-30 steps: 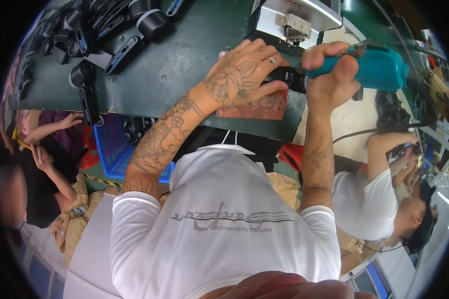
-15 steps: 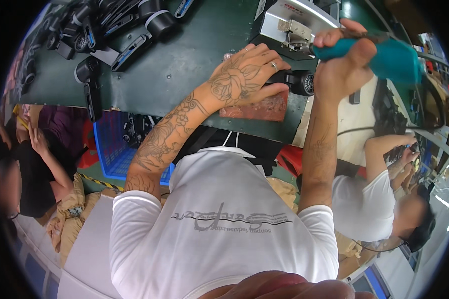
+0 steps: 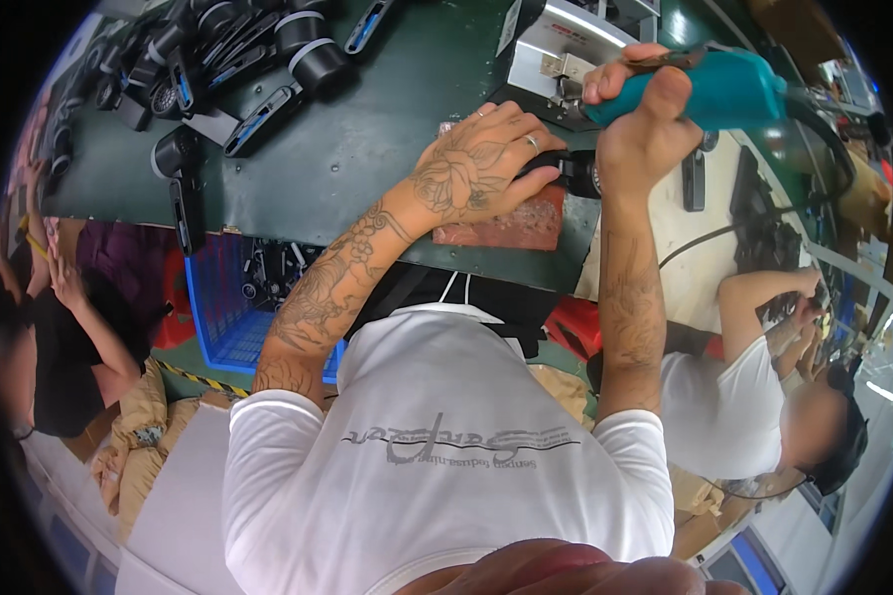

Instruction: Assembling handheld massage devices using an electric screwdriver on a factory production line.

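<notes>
My right hand is wrapped around a teal electric screwdriver, held nearly level. Its tip is close to the front of a silver box-shaped machine; whether they touch I cannot tell. My left hand presses down over a black handheld device with a round head, fingers curled over its handle. That device rests on or against a reddish block at the table's near edge. The left palm hides most of the handle, and my right hand covers part of the round head.
Several similar black devices lie on the green table at the far left; one overhangs the near edge. A blue crate stands below. The screwdriver's black cable loops at right. People sit on both sides.
My right hand has shifted left with the screwdriver and now covers more of the device's round head. My left hand stays over the device. The whole view has moved slightly.
</notes>
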### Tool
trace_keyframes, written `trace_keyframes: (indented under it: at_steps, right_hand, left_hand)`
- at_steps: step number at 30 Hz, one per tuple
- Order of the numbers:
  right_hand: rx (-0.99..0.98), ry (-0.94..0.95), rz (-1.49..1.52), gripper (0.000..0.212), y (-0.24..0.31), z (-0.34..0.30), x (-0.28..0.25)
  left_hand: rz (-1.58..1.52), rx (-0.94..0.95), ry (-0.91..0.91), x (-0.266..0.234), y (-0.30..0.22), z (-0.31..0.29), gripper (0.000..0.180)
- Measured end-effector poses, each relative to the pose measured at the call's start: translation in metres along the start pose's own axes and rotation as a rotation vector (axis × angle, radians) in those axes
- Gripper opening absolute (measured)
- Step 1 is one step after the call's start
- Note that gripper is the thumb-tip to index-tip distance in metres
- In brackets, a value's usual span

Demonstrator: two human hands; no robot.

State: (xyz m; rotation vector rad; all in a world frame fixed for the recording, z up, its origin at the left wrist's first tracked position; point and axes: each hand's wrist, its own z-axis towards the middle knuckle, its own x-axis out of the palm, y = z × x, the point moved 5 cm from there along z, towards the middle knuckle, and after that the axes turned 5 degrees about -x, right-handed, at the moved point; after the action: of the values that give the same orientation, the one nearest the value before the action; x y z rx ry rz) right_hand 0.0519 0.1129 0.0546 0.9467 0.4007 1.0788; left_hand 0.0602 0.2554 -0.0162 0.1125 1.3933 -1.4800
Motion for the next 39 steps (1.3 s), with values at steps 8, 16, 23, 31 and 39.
trace_keyframes:
  at_steps: [8,16,23,31,39]
  right_hand:
    - [0.131,-0.053,-0.019,0.076,0.032,-0.041,-0.032]
    - [0.099,-0.021,0.076,0.064,0.025,-0.061,-0.034]
    - [0.189,-0.054,0.335,0.034,0.012,-0.063,-0.064]
    - [0.155,-0.075,-0.185,0.032,0.025,-0.058,-0.036]
    - [0.181,-0.242,0.069,0.027,0.041,-0.057,-0.054]
  left_hand:
    - [0.017,0.047,-0.077,0.001,-0.002,0.002,0.028]
    - [0.005,0.016,-0.053,0.008,0.0,-0.012,0.029]
    - [-0.055,0.084,0.014,-0.003,-0.031,0.042,0.03]
    - [0.07,0.021,0.008,-0.009,-0.026,0.011,0.032]
    - [0.137,0.261,-0.079,-0.009,-0.06,-0.005,0.035]
